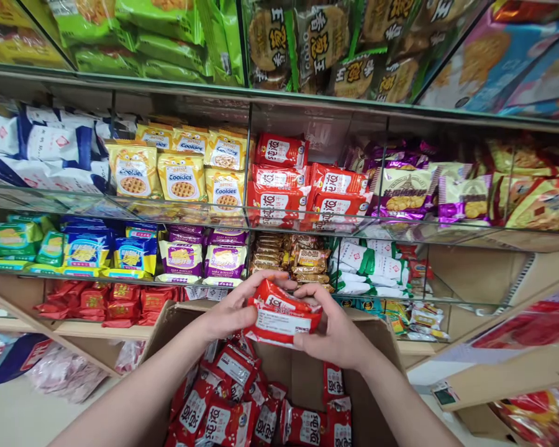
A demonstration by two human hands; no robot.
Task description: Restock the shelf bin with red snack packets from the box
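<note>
Box [292, 367] w/ red pkts [228, 419] inside, below both hands [279, 313].

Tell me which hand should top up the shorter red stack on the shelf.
Probably the right hand: it grips the right end of the held red packets and sits below the shorter red stack, while the left hand is farther over, below the yellow cookie packs.

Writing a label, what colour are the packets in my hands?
Red packets with white panels, in the head view.
</note>
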